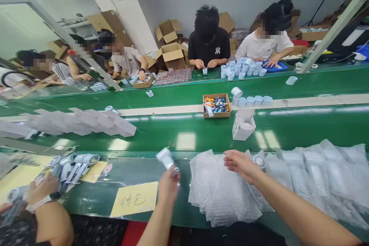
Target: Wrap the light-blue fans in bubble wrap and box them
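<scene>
White gadget, just left of the bubble bag pile; might slip and bump the green table, if held too loosely by just one end; might snag a bag, if swung too near the pile; near end tucked in the curled fingers of the left hand, far end poking out past them; right hand over the far part of the pile, fingers loosely open, nothing seen in them; can't tell if touching the bags.
</scene>
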The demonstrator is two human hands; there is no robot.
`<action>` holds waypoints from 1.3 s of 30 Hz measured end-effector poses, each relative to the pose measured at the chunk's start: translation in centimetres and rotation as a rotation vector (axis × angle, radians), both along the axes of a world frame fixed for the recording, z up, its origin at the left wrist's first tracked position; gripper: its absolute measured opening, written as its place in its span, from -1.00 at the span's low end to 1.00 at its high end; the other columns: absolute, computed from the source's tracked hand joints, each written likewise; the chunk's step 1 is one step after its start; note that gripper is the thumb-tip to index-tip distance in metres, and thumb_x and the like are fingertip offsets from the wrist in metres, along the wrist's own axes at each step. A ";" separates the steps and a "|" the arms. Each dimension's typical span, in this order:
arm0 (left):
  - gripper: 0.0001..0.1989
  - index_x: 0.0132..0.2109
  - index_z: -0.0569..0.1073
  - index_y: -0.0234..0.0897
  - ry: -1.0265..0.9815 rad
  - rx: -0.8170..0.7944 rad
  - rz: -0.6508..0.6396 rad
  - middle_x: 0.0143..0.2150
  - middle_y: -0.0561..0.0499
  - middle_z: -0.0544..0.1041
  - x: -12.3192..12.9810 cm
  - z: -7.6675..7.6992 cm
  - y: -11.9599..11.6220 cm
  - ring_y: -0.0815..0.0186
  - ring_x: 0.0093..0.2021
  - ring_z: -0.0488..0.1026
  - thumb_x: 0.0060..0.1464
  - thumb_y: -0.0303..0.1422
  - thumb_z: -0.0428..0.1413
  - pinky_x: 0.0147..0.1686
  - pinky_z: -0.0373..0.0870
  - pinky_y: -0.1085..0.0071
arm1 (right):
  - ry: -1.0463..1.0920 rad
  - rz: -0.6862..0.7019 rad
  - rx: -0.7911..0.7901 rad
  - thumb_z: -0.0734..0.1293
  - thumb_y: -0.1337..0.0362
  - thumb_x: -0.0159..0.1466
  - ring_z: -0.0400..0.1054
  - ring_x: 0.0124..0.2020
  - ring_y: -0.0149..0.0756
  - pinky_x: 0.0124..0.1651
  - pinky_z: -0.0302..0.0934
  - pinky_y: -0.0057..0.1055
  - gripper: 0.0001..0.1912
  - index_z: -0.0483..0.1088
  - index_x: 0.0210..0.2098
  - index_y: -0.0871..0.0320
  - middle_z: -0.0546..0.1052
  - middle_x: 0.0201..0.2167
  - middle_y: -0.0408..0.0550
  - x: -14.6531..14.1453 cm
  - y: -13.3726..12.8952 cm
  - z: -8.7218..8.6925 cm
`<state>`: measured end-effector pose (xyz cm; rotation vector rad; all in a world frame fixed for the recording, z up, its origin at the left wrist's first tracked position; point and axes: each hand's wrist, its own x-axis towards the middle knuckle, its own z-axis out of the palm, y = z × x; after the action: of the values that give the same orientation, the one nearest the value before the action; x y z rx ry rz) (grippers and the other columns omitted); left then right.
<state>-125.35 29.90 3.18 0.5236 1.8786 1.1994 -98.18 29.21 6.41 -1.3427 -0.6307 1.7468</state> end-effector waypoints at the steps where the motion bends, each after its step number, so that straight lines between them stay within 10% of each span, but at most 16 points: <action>1: -0.83 -0.40 0.42 -0.33 -0.103 -0.008 -0.084 -0.48 -0.09 0.49 2.7 0.1 -1.1 0.22 -0.48 0.49 -0.09 -0.30 0.17 -0.45 0.43 0.31 | 0.049 0.006 -0.025 0.45 0.02 0.09 0.47 -0.33 -0.22 -0.28 0.37 -0.24 -0.65 0.38 -0.31 0.13 0.53 -0.33 0.00 -0.6 0.1 -0.4; 6: -0.55 -0.15 0.38 -0.31 -0.412 -0.023 -0.839 -0.32 -0.07 0.51 13.5 -0.5 -7.2 0.25 -0.42 0.50 -0.02 -0.02 0.15 -0.41 0.43 0.33 | 0.140 -0.123 -0.009 0.45 0.11 0.12 0.48 -0.38 -0.22 -0.30 0.40 -0.27 -0.69 0.32 -0.28 0.12 0.55 -0.40 -0.04 0.9 0.5 -0.5; 10: -0.55 -0.15 0.42 -0.30 0.358 0.109 -1.731 -0.17 -0.19 0.51 16.4 -3.0 -9.3 0.00 -0.12 0.46 -0.14 -0.13 0.29 -0.17 0.39 0.13 | 0.133 -0.277 0.024 0.43 0.22 0.16 0.48 -0.42 -0.29 -0.33 0.42 -0.35 -0.76 0.32 -0.24 0.09 0.56 -0.41 -0.11 6.4 0.1 1.3; 13: -0.59 -0.13 0.47 -0.35 0.852 0.166 -2.007 -0.05 -0.32 0.48 17.2 -4.6 -9.5 -0.11 0.00 0.39 -0.19 -0.35 0.32 -0.11 0.35 0.08 | 0.162 -0.304 0.024 0.44 0.26 0.15 0.50 -0.33 -0.25 -0.27 0.45 -0.32 -0.76 0.35 -0.22 0.09 0.57 -0.36 -0.10 9.5 -1.0 2.3; 17: -0.80 -0.21 0.52 -0.36 0.947 0.124 -1.908 -0.17 -0.29 0.53 17.8 -4.2 -9.2 0.00 -0.13 0.45 -0.04 -0.52 0.12 -0.19 0.36 0.18 | 0.224 -0.255 -0.105 0.43 0.26 0.15 0.49 -0.38 -0.21 -0.27 0.45 -0.30 -0.81 0.39 -0.27 0.15 0.57 -0.41 -0.03 11.3 -3.5 2.6; 22: -0.69 -0.29 0.54 -0.32 0.987 0.050 -1.607 -0.23 -0.24 0.52 16.4 0.4 -7.1 0.10 -0.18 0.48 0.16 -0.45 -0.11 -0.20 0.37 0.25 | 0.284 -0.081 -0.252 0.47 0.21 0.11 0.45 -0.47 -0.29 -0.40 0.40 -0.42 -0.76 0.43 -0.31 0.20 0.56 -0.46 -0.02 11.9 -8.1 3.3; 28: -0.71 -0.21 0.56 -0.21 0.466 0.209 -1.160 -0.31 -0.01 0.58 14.8 5.7 -6.4 0.26 -0.28 0.49 0.03 -0.49 -0.04 -0.25 0.36 0.41 | 0.460 0.190 -0.255 0.52 0.20 0.03 0.47 -0.42 -0.28 -0.43 0.37 -0.44 -0.64 0.44 -0.21 0.13 0.53 -0.40 -0.07 8.2 -11.1 4.0; 35: -0.82 -0.35 0.50 -0.27 0.060 0.174 -0.895 -0.48 0.05 0.51 13.2 6.4 -7.3 0.33 -0.43 0.40 0.05 -0.34 0.02 -0.38 0.31 0.45 | 0.331 0.252 -0.202 0.51 0.14 0.05 0.44 -0.43 -0.35 -0.40 0.34 -0.49 -0.59 0.42 -0.17 0.14 0.51 -0.42 -0.10 6.3 -10.0 3.5; 39: -0.84 -0.33 0.52 -0.26 0.164 0.189 -0.842 -0.45 0.03 0.52 12.5 6.7 -7.3 0.32 -0.41 0.42 0.04 -0.36 0.04 -0.33 0.33 0.43 | 0.363 0.393 -0.156 0.55 0.12 -0.05 0.45 -0.47 -0.31 -0.47 0.32 -0.46 -0.25 0.27 0.09 0.07 0.51 -0.33 -0.09 7.0 -10.1 3.4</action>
<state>-112.88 22.56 9.85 1.3814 1.4106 0.7652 -91.22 19.08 9.83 -1.0047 -0.5863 2.3297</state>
